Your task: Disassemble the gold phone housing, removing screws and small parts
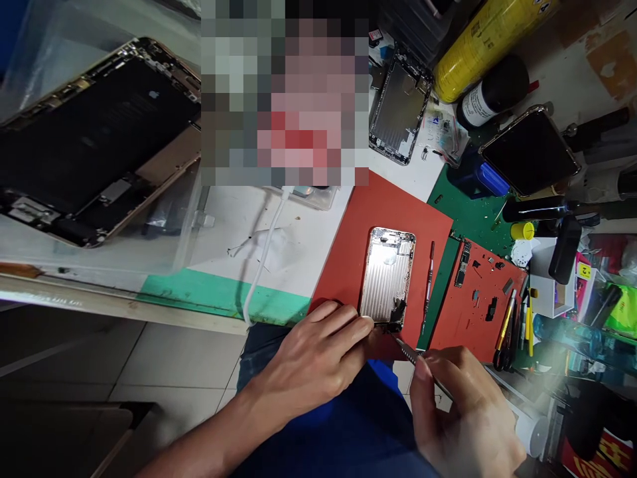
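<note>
A bare phone housing [387, 275] with a shiny ribbed metal inside lies on a red mat [336, 245]. Dark parts sit at its lower right corner. My left hand [321, 355] is closed on the lower left corner of the housing, fingertips at its edge. In my right hand [462, 405] are metal tweezers [409, 352], pinched between thumb and fingers, their tips near the housing's bottom edge. Just right of the housing, a thin metal tool [428, 285] lies on the mat.
A second red mat [448, 332] holds small parts, with scissors [503, 358] at its right. Behind are another housing [401, 109], a dark-screened phone [531, 153] and a yellow can [485, 46]. An opened phone [99, 139] lies far left; a white cable [263, 255] crosses the table.
</note>
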Tool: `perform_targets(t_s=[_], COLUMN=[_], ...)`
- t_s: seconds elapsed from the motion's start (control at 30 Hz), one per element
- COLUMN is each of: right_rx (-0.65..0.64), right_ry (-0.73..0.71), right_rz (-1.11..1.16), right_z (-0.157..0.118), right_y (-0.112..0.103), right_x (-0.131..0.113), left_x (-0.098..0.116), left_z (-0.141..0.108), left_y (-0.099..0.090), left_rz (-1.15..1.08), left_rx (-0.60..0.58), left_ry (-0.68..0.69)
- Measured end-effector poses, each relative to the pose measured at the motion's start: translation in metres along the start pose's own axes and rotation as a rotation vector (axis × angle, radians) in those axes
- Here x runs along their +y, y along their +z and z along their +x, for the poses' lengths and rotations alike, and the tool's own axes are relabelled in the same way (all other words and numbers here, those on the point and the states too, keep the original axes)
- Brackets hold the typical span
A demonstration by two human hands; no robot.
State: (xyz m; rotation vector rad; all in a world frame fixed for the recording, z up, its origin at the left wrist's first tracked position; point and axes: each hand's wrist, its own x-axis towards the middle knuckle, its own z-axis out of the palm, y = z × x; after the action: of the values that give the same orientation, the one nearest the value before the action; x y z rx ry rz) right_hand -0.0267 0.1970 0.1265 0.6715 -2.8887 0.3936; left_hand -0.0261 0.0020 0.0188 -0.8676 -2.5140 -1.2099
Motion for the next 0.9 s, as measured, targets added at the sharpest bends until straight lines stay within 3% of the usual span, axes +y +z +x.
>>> perform_targets(t_s=[0.57, 0.73, 0.83, 0.9], right_rx=[-0.037, 0.068, 0.070, 0.172], right_ry=[-0.025, -0.103, 0.049, 0.224], right_rz=[0.007, 0.085, 0.133, 0.124], right_z=[0.000, -0.010, -0.022, -0.034], right_y=[0.003, 0.003, -0.009, -0.019], right_x=[0.007, 0.010, 0.016, 0.029], left_x=[0.000, -0.002, 0.002, 0.008], left_z=[0.001, 0.000, 0.005, 0.010], left_y=[0.000, 0.002, -0.005, -0.017], left_rz=[-0.005, 0.015, 0.000, -0.079], left_rx=[0.008, -0.024, -0.049, -0.029], left_ry=[0.009, 0.004, -0.020, -0.045])
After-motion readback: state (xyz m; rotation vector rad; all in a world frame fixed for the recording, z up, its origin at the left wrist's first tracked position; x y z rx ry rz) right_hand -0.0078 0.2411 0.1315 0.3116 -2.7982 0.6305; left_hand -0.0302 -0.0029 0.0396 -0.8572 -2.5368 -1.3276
